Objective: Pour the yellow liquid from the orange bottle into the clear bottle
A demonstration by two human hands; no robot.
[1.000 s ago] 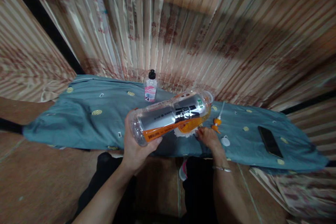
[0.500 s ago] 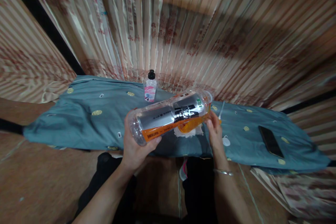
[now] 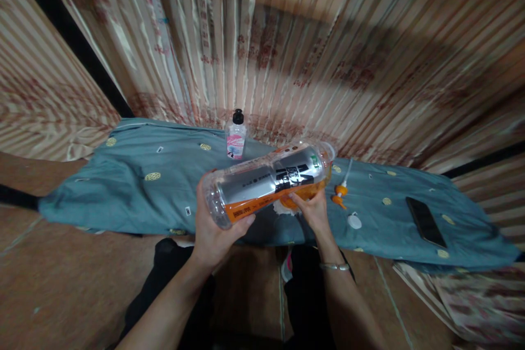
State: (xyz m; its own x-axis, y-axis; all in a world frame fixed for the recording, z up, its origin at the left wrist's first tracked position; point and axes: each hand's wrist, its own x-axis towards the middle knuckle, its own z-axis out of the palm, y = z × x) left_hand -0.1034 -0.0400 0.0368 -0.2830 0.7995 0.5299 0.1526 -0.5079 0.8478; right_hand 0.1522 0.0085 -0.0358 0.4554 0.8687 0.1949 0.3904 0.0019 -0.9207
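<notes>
A large clear plastic bottle with a silver and orange label lies tilted across the middle, its neck pointing right and slightly up. My left hand wraps around its base. Below the neck is an orange translucent container, mostly hidden by the bottle and fingers. My right hand is closed around the container, thumb across its front; whether it also touches the large bottle, I cannot tell. A crumpled white tissue shows under the container. To the right lies an orange pump head with a pale tube.
A small clear bottle with black cap and pink label stands behind. A white round cap and a black phone lie to the right on the teal cloth. Pleated curtain hangs behind; black bars cross both sides.
My right hand has moved left, from the container's right side to its front, with the thumb now across it. The orange pump head has come into view. The large bottle stays tilted.
</notes>
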